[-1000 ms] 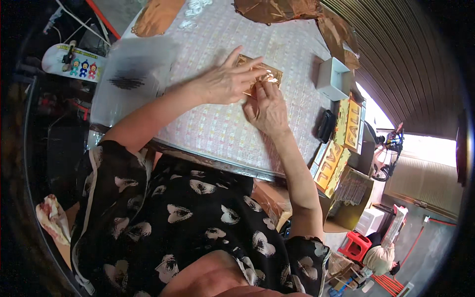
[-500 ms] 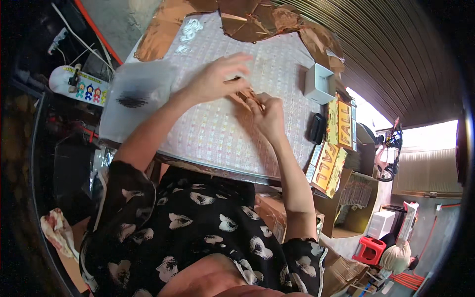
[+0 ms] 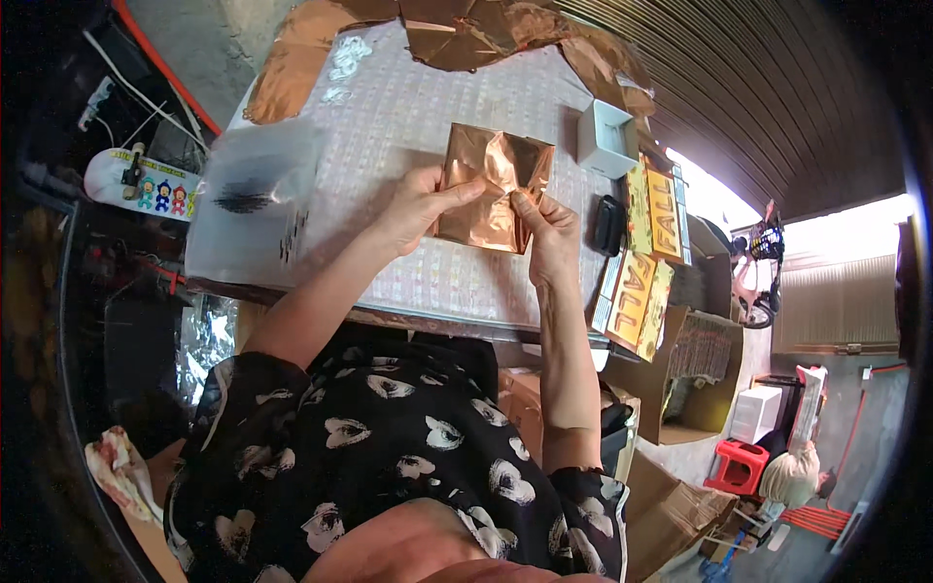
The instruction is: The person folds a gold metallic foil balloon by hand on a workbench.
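Note:
A shiny copper-coloured foil square (image 3: 494, 209) is spread between my hands above the table, creased toward its middle. My left hand (image 3: 420, 206) pinches its left side, with the thumb lying on the front. My right hand (image 3: 550, 231) grips the right side, thumb and fingertips gathered near the centre crease. Whether the foil is a single sheet or several layers, I cannot tell. More copper-coloured foil pieces (image 3: 457, 37) lie along the table's far edge.
The table (image 3: 379, 117) has a pale patterned cover. At left lies a translucent plastic sheet (image 3: 209, 238) with thin dark pieces on it; white cords (image 3: 348, 60) are at the far left. To the right are an open white box (image 3: 604, 146), a black case (image 3: 609, 225) and yellow boxes (image 3: 637, 303).
The foil, narrow and bunched before, is now spread flat and facing up. My left hand has come down from above and closed on its left side; my right hand still holds it.

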Tool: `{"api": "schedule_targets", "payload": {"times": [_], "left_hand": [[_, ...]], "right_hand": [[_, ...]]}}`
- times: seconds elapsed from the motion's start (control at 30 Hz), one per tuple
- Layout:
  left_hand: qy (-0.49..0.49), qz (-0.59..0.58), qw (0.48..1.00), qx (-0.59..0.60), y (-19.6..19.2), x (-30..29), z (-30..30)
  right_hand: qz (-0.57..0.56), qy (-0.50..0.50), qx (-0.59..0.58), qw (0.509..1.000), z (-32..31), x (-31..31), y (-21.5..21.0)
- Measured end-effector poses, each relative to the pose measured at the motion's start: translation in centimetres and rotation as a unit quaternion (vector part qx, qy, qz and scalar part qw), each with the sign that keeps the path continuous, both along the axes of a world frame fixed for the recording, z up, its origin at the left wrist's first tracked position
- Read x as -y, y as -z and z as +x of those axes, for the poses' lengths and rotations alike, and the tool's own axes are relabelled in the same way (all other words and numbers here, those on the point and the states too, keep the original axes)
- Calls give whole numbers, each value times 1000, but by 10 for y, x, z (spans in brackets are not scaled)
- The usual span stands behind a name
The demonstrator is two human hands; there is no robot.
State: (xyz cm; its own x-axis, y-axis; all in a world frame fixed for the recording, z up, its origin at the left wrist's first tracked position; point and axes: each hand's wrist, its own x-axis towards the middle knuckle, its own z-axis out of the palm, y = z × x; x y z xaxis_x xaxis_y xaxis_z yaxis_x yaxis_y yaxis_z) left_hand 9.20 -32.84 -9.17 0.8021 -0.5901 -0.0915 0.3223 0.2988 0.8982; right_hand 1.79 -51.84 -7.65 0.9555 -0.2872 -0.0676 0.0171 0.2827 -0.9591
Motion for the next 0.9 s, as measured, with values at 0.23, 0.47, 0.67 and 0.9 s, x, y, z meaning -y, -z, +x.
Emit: {"api": "schedule_targets", "payload": {"times": [0.23, 0.47, 0.67, 0.9], "left_hand": [[-34, 48, 998, -11, 11, 7, -8], [-23, 52, 998, -31, 4, 18, -24], [-11, 57, 998, -8, -5, 27, -30], [78, 86, 991, 74, -15, 59, -46]], "right_hand": [[-82, 24, 27, 996, -12, 30, 5], [-43, 99, 40, 993, -25, 32, 6], [-64, 4, -14, 998, -47, 54, -4], [-79, 102, -31, 991, -99, 77, -5]]}}
